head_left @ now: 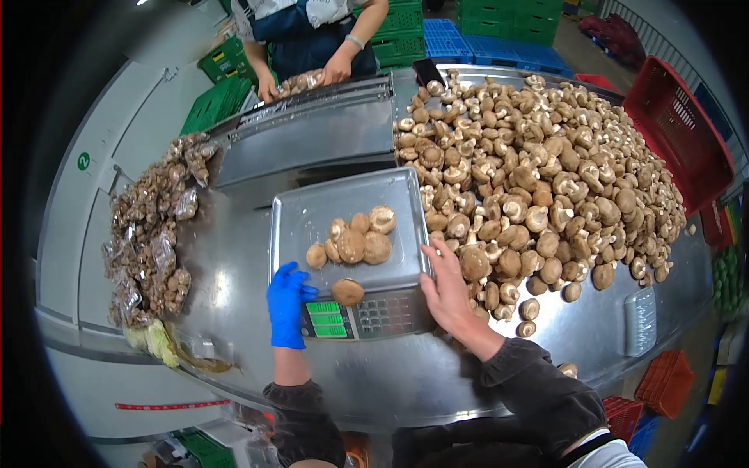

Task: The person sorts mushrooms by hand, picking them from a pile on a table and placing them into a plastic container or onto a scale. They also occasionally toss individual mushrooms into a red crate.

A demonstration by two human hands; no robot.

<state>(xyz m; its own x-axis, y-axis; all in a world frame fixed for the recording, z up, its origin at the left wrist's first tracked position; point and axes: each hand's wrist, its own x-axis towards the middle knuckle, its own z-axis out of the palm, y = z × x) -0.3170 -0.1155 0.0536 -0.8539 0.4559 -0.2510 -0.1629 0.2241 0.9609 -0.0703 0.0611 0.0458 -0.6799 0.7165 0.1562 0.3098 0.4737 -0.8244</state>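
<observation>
A steel weighing pan on a digital scale holds several shiitake mushrooms grouped near its middle. Another shiitake lies at the pan's front rim, above the lit green display. My left hand, in a blue glove, is at the pan's front left corner with thumb and fingers apart. On the other side, my bare right hand has its fingers stretched along the pan's right edge, between the pan and the big mushroom heap. Neither hand has a mushroom in it.
Wrapped mushroom packs line the table's left edge, with a cabbage-like leaf below. Across the table, a co-worker's hands hold a mushroom pack behind a steel machine. A clear tray and red crate are at right.
</observation>
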